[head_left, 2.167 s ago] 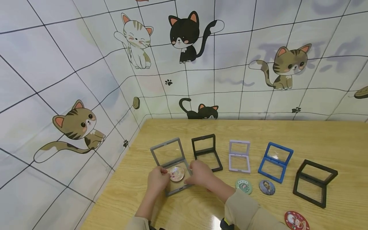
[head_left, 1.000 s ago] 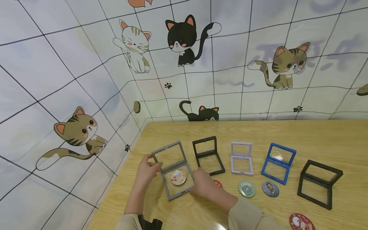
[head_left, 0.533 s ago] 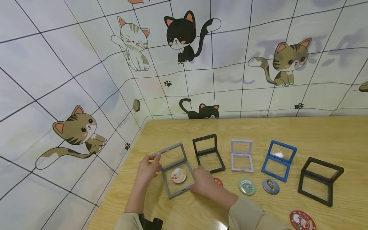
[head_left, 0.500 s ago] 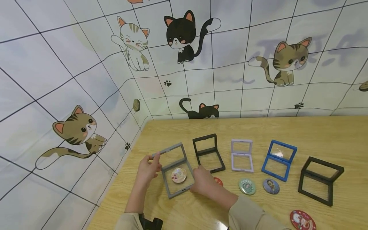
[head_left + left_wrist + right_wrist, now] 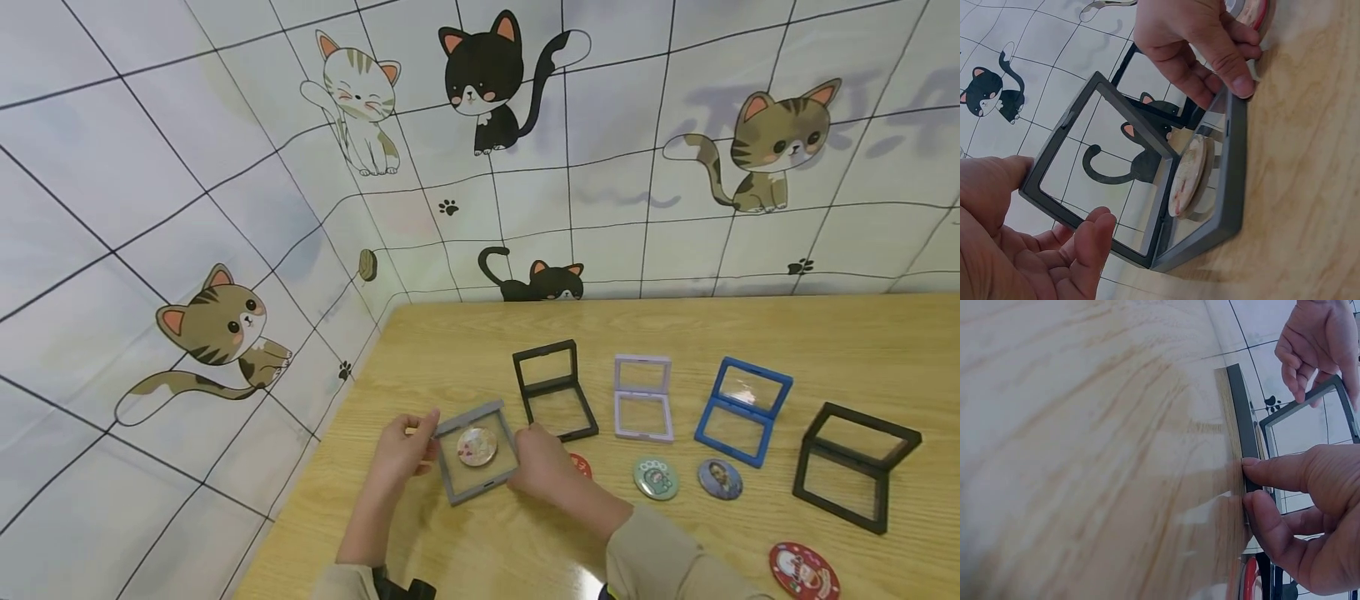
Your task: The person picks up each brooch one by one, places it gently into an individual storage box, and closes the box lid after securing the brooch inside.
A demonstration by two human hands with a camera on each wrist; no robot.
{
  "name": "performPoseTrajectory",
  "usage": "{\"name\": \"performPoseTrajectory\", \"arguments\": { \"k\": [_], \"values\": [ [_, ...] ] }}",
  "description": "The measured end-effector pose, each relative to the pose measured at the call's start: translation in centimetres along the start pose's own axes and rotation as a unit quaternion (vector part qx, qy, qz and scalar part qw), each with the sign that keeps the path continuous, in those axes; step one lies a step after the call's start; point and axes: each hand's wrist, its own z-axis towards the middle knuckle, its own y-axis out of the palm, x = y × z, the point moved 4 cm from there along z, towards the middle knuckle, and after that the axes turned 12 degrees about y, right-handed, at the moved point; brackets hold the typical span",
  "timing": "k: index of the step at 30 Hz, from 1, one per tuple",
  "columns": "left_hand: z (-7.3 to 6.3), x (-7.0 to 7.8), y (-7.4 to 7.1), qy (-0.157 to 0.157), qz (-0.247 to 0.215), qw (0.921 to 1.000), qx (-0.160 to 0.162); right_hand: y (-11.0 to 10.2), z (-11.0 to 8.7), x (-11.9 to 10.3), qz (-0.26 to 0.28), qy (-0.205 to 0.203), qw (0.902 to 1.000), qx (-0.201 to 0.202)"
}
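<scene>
A grey hinged display frame [image 5: 480,488] with clear panes lies near the table's left end. Inside its lower half sits a round, light-coloured pin badge [image 5: 477,447], seen edge-on in the left wrist view as a badge [image 5: 1189,176] leaning against the pane. My left hand [image 5: 406,446] holds the outer corner of the raised lid, thumb on one side and fingers along the other edge. Tilted, the lid [image 5: 1060,128] stands partway over the base. On the opposite side, my right hand [image 5: 542,462] pinches the base's edge, thumb and finger showing in the right wrist view [image 5: 1310,512].
Open frames stand to the right: black [image 5: 566,408], lilac [image 5: 643,398], blue [image 5: 742,410] and another black one [image 5: 847,471]. Before them lie a green badge [image 5: 656,477], a portrait badge [image 5: 721,479] and a red badge [image 5: 804,570]. Another red badge [image 5: 581,465] is partly behind my right hand.
My left hand has gone from beside the badge to the lid's corner. The lid has swung from leaning back to tipping forward over the base. My right hand stays at the frame's right side.
</scene>
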Motion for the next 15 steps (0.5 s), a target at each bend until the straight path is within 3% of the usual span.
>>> {"name": "performPoseTrajectory", "arguments": {
  "k": [15],
  "values": [
    [-1.2, -0.8, 0.9, 0.02, 0.022, 0.998, -0.055, -0.1, -0.1, 0.1, 0.016, -0.011, 0.9998, 0.002]
  ]
}}
